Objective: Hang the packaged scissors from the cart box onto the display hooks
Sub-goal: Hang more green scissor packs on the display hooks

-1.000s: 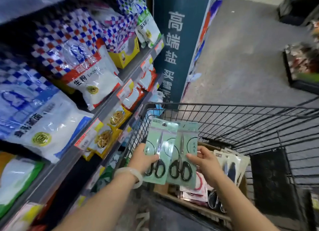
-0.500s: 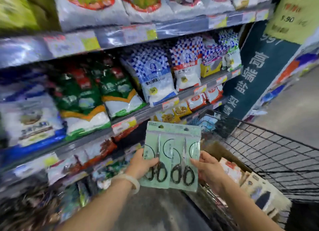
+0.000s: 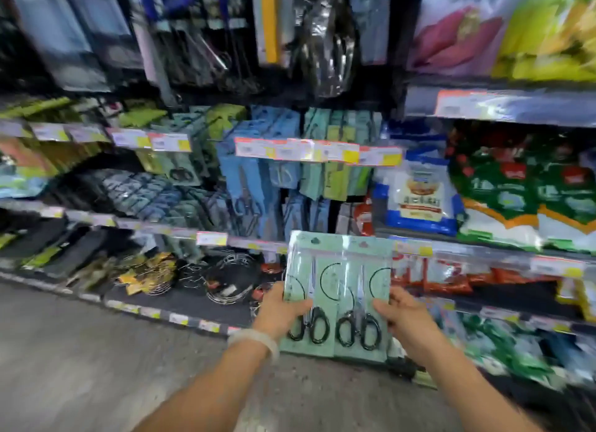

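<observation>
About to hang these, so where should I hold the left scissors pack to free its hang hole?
Keep the left hand on the lower left edge of the left scissors pack, coming from the side: the card stands upright, so its hang hole stays clear.

Both forearms outstretched, left hand (image 3: pixel 280 309) and right hand (image 3: pixel 403 312) gripping, thumbs forward

Crowded hanging packs (image 3: pixel 292 160) ahead; open floor (image 3: pixel 96 351) to the left
</observation>
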Demonstrator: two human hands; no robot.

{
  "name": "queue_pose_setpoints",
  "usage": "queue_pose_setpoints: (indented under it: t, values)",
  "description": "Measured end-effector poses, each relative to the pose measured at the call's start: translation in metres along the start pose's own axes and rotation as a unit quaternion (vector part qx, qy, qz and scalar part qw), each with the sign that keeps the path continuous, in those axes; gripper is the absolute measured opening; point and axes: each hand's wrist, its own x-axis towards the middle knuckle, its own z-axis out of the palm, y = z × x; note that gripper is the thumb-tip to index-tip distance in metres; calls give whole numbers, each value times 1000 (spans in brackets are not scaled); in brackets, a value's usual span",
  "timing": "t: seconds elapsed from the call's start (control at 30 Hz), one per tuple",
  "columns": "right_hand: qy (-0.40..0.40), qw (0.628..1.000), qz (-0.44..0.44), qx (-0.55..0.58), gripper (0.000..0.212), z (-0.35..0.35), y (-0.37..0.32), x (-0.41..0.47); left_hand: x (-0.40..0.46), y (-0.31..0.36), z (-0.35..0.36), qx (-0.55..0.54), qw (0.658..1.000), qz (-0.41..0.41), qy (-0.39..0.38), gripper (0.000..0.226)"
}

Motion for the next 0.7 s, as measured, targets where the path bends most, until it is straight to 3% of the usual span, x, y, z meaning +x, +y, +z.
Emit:
queue_pose_setpoints:
  t: [0.13, 0.23, 0.33, 0.53, 0.7]
  values:
    - [-81, 996, -4, -35, 21, 129, -1, 7, -11, -21, -125, -38, 995, -27, 89, 51]
    - [-123, 990, -5, -67, 20, 205, -2, 12, -19, -35, -194, -58, 988, -20, 140, 31]
    - [-158, 984, -6, -84, 19, 265, -4, 20, -21, -52, -245, -101, 979, -21, 177, 32]
    - [-191, 976, -8, -101, 23, 353, -10, 62, 9, -65, -317, -163, 967, -17, 195, 27]
    - [-168, 981, -2, -96, 17, 417, -22, 117, 61, -53, -377, -164, 969, 1, 184, 26]
